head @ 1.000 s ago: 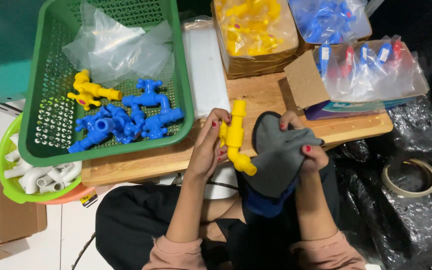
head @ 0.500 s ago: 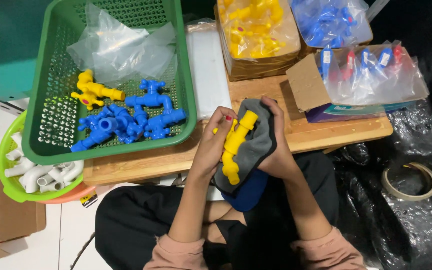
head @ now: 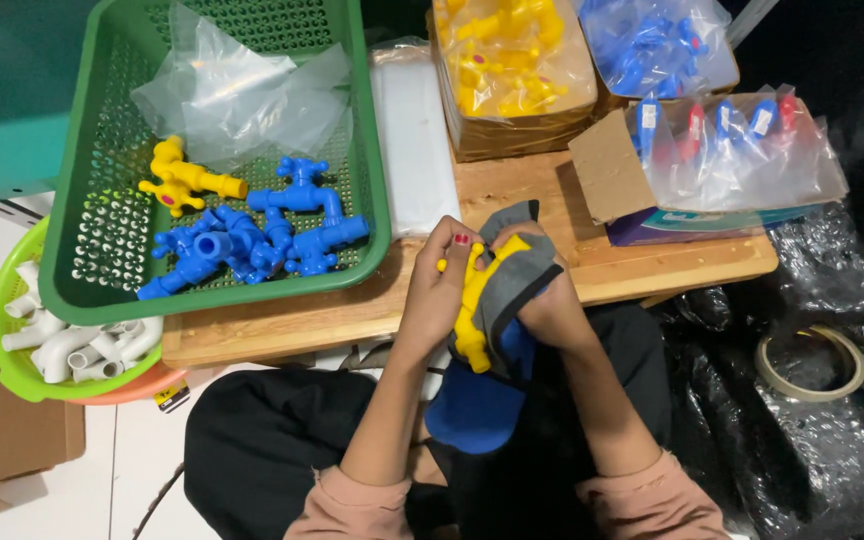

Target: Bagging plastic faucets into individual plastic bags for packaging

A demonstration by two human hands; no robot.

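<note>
Just right of the green basket [head: 372,150], both hands grip a yellow tap [head: 474,300]: left hand [head: 437,300] bare, right hand [head: 547,310] closed around it through a grey cloth [head: 517,275].

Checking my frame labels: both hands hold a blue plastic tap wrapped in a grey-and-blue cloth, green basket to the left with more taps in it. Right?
One thing is off: the head view shows the plastic tap in the hands is yellow, not blue. The left hand and right hand do hold it in the grey-and-blue cloth, and the green basket to the left holds more taps.
</note>
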